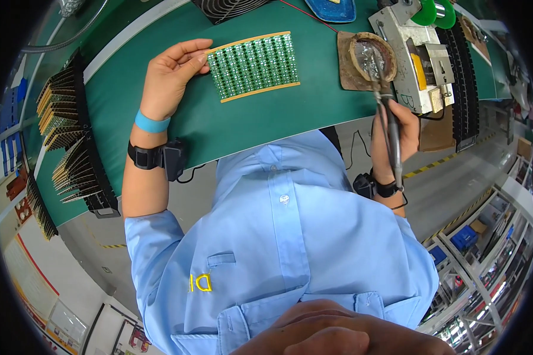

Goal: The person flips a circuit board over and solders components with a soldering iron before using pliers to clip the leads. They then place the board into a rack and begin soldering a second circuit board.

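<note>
My left hand (pixel 170 77) pinches the upper left corner of a circuit board panel (pixel 256 66) between thumb and fingers. Rows of small green boards fill this panel, with tan strips along its top and bottom edges. At the right, my right hand (pixel 405 131) is closed around a soldering iron (pixel 392 133). The iron's tip end reaches into a round, crusted bowl (pixel 355 58) with shiny metal residue inside. Under the bowl lies a brown board (pixel 347 80). The exact tip is hard to make out against the residue.
A pale metal box (pixel 407 65) with green spools (pixel 425 13) stands right of the bowl. Black racks (pixel 95 160) of upright boards line the left edge, and another black rack (pixel 461 89) stands far right. A fan (pixel 228 7) and blue tray (pixel 331 12) sit at the back.
</note>
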A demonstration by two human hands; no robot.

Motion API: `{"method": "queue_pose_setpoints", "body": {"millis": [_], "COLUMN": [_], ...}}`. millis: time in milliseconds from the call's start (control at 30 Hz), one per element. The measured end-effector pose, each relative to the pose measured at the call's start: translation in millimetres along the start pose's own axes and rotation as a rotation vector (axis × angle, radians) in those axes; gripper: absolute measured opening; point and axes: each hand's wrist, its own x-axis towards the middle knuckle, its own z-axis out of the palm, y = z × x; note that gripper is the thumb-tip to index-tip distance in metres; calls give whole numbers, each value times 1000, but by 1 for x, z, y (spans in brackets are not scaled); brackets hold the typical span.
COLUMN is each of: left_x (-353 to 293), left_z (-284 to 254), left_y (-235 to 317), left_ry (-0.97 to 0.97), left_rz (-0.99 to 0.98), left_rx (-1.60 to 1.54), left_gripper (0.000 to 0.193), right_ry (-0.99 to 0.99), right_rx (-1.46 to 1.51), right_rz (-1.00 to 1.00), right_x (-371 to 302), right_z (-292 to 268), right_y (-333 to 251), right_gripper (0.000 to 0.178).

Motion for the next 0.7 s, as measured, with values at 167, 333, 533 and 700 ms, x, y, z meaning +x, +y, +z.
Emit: {"method": "queue_pose_setpoints", "body": {"millis": [167, 333, 533, 700], "left_x": [0, -1, 1, 1], "left_z": [-3, 0, 0, -2], "left_y": [0, 0, 0, -2], "left_ry": [-15, -20, -35, -30], "left_rz": [-12, -15, -1, 14], "left_rx": [-15, -59, -48, -42], "left_gripper": [28, 27, 27, 27], "right_ry": [-85, 26, -223, -418], "right_rx": [-94, 145, 213, 251], "right_rz": [99, -6, 242, 41], "right_x": [7, 4, 16, 18], "right_z": [-2, 8, 31, 52], "right_y": [1, -8, -25, -13], "right_gripper": [31, 36, 35, 28]}}
